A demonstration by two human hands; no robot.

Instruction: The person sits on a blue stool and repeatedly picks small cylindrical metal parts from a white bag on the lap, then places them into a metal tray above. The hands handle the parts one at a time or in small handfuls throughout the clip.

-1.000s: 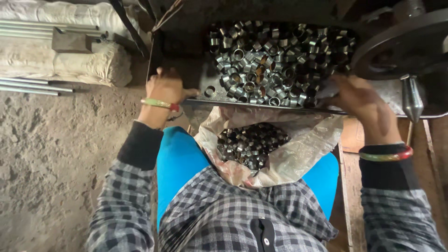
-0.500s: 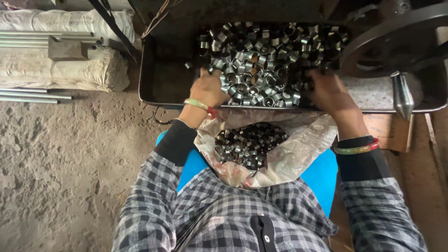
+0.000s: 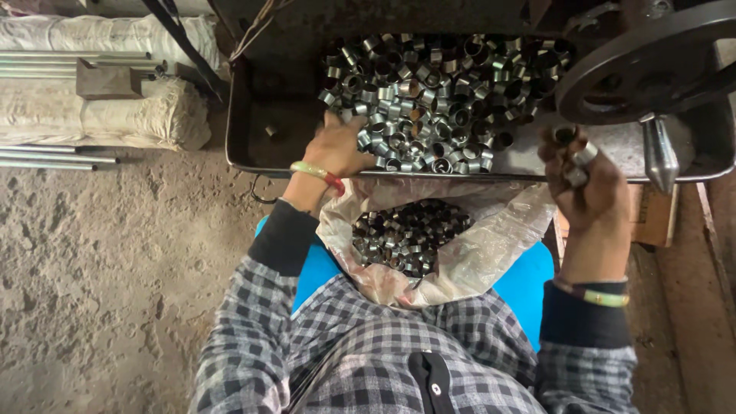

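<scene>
Pinching short metal sleeves (image 3: 576,157), axes mixed: right hand (image 3: 586,188) | left hand (image 3: 337,146) spread on tray pile (image 3: 437,92)

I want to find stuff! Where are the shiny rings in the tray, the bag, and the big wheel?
rings (image 3: 437,100), head view, middle of the pile in the tray.
bag (image 3: 491,245), head view, its crinkled right side.
wheel (image 3: 652,57), head view, its dark rim.

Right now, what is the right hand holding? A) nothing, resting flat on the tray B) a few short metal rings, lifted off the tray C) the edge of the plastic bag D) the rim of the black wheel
B: the right hand is raised above the tray edge with a few metal rings gripped in its fingers, clear of the plastic bag and the black wheel.
</scene>
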